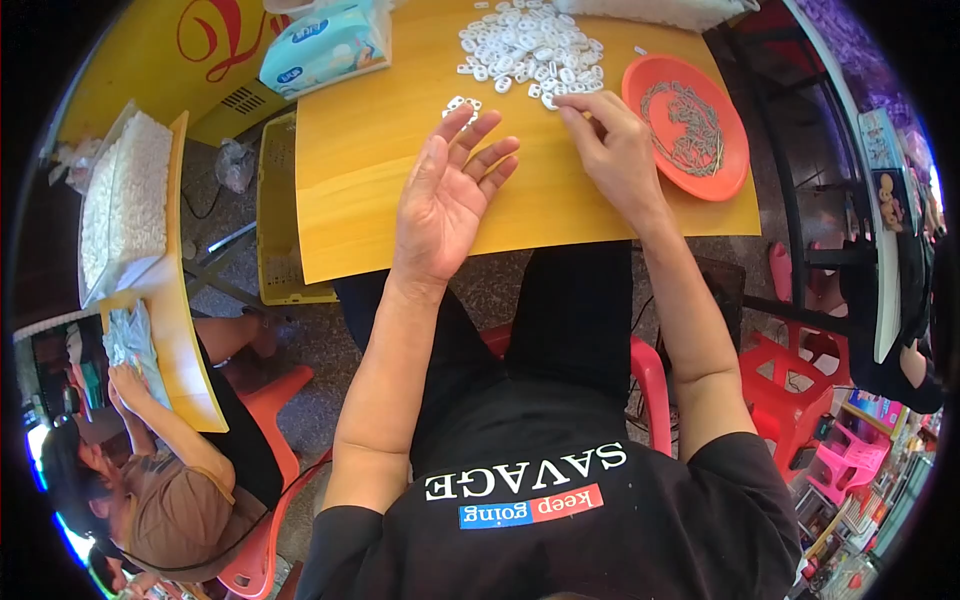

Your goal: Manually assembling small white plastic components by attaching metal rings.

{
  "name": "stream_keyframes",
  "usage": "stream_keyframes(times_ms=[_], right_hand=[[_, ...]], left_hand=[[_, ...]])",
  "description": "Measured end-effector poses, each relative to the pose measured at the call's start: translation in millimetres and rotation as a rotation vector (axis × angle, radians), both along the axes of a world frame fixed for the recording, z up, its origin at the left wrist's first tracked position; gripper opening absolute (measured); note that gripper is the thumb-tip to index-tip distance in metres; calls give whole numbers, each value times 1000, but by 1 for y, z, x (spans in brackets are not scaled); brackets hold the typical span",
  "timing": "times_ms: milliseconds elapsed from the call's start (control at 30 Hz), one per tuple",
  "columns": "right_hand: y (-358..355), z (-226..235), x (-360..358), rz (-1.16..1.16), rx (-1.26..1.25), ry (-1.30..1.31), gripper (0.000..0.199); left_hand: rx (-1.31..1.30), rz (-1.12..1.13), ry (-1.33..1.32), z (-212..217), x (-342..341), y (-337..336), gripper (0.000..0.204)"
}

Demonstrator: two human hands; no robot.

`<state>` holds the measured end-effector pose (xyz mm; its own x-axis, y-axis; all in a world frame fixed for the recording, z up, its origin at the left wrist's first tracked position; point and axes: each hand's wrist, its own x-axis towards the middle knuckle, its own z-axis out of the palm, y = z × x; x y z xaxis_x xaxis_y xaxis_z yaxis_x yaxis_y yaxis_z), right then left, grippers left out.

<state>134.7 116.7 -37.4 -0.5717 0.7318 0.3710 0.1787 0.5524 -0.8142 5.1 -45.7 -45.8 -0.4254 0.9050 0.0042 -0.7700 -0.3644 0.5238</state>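
A heap of small white oval plastic pieces with holes (525,42) lies at the far middle of the yellow table (350,190). At its near edge my right hand (618,145) pinches with thumb and forefinger at one white plastic piece (549,101). My left hand (445,200) is raised over the table, palm turned up, fingers spread and slightly curled, with nothing seen in it. Just beyond its fingertips sits a small separate group of white pieces (460,103), partly hidden by the fingers. Right of my right hand, an orange-red plate (735,135) holds thin metal chains (690,125).
A blue tissue pack (328,50) stands at the table's far left corner. A clear bag of white items (660,10) lies at the far edge. On the left, a person (170,470) works at another table with a large white bag (125,205). Red plastic stools (790,390) stand at right.
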Motion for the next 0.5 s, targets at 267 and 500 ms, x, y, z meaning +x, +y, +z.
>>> stream_keyframes(times_ms=[267,500], right_hand=[[10,5,-31,-42,577,-474,16],[2,4,-29,122,615,-475,13]], left_hand=[[21,-15,-5,-2,-1,0,46],[24,-1,-14,-1,0,2,43]])
